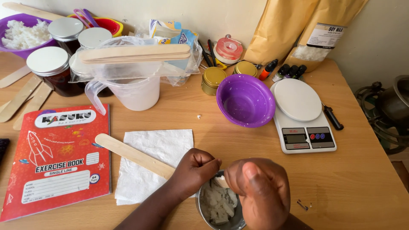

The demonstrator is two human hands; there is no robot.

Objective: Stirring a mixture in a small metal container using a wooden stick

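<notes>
1. Left hand (194, 168): fist closed around one end of a flat wooden stick (133, 155), near the front edge of the table (366, 179). The gripped end sits at the rim of the small metal tin (204, 213); the free end points back-left.
2. Right hand (260, 191): curled shut, thumb up toward the camera, over the right side of the tin. Can't tell whether it grips the tin or just rests on it; the palm hides the contact.
3. Tin: at the front edge, roughly centre, partly covered by both hands. White wax flakes (218, 203) visible inside.
4. White paper napkin (151, 164): flat under the stick, just left of the tin.
5. Red exercise book (55, 162): front-left, just beside the napkin.
6. Purple bowl (246, 101): mid-table, behind the hands, a few white specks inside.
7. Kitchen scale (303, 123): right of the bowl, touching or nearly so, white round platform, display dark.
8. Clear plastic jug (135, 87): back-centre-left, two wooden sticks across its top.
9. Lidded glass jars (53, 70): back-left corner, dark contents, silver lids.
10. Two gold tins (213, 79): behind the purple bowl.
11. Brown paper bags (298, 30): against the wall at back-right, small dropper bottles (289, 71) in front.
</notes>
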